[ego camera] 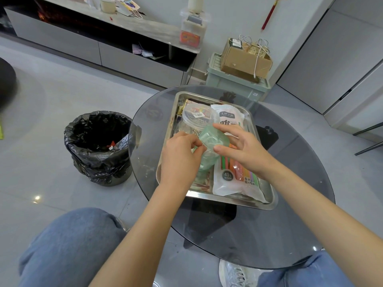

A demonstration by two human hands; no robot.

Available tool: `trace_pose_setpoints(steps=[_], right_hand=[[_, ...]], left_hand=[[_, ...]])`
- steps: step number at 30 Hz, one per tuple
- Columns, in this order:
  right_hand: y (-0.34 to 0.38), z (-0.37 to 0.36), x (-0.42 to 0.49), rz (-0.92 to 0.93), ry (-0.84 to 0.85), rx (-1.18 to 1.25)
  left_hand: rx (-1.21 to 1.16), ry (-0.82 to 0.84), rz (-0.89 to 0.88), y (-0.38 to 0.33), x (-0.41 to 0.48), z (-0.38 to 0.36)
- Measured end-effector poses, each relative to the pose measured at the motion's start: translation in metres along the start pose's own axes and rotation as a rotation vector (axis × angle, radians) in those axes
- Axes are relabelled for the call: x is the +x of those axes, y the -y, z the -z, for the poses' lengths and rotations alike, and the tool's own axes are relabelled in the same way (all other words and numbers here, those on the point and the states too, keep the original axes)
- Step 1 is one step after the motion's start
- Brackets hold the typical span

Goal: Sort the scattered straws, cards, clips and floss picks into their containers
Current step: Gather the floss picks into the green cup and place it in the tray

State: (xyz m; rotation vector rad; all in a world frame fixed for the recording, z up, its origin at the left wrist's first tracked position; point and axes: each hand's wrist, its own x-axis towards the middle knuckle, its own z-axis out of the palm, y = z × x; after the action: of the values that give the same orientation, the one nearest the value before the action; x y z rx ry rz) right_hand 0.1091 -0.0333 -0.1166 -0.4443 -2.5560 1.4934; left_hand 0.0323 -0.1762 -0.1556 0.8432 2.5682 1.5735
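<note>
Now L hand (182, 156) & R hand (243, 151) hold green tub (211, 141) over tray (234, 201).

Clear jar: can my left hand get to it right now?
Probably yes. The jar lies in the tray just beyond the left hand with nothing between them, but that hand is pinching the green box and would have to let go first.
</note>
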Motion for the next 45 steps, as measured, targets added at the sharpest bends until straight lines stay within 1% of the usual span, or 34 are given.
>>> trace_pose_setpoints(steps=[6,8,10,12,14,16,17,22,25,29,33,36,39,41,43,45], right_hand=[[0.003,0.000,0.002,0.001,0.042,-0.171],[0.004,0.000,0.001,0.004,0.040,-0.202],[0.003,-0.001,0.000,0.010,0.035,-0.238],[0.002,-0.002,-0.001,0.018,0.025,-0.277],[0.001,-0.004,-0.001,0.030,0.022,-0.305],[0.001,-0.003,-0.002,0.055,0.030,-0.329],[0.001,-0.003,-0.002,0.075,0.034,-0.348],[0.001,-0.004,-0.003,0.231,0.064,-0.415],[-0.002,-0.005,-0.003,0.259,0.082,-0.420],[-0.007,-0.009,-0.004,0.259,0.047,-0.354],[-0.012,-0.008,-0.005,0.283,0.037,-0.371],[-0.010,-0.001,-0.002,0.274,0.087,-0.400],[-0.003,0.007,-0.002,0.203,0.162,-0.314],[0.002,0.012,-0.003,0.184,0.187,-0.234],[0.007,0.017,-0.006,0.209,0.160,-0.208],[0.013,0.021,-0.011,0.202,0.123,-0.122]], left_hand=[[-0.269,0.029,0.271,0.001,0.003,0.006],[-0.362,0.097,0.345,0.003,0.006,0.011],[-0.459,0.220,0.390,0.005,0.010,0.014],[-0.460,0.342,0.369,0.006,0.011,0.015],[-0.314,0.412,0.278,0.006,0.007,0.011],[-0.181,0.419,0.175,0.006,0.003,0.004],[-0.154,0.409,0.139,0.006,0.003,0.001],[-0.086,0.348,0.062,0.009,0.008,-0.006],[-0.086,0.359,0.068,0.012,0.008,-0.007],[-0.111,0.400,0.085,0.015,0.011,-0.006],[-0.114,0.452,0.088,0.014,0.013,-0.005],[-0.115,0.500,0.110,0.014,0.015,-0.003],[-0.124,0.528,0.106,0.012,0.015,0.003],[-0.166,0.527,0.073,0.008,0.014,0.010],[-0.257,0.540,0.041,0.002,0.013,0.018],[-0.362,0.561,0.031,-0.006,0.011,0.025]])
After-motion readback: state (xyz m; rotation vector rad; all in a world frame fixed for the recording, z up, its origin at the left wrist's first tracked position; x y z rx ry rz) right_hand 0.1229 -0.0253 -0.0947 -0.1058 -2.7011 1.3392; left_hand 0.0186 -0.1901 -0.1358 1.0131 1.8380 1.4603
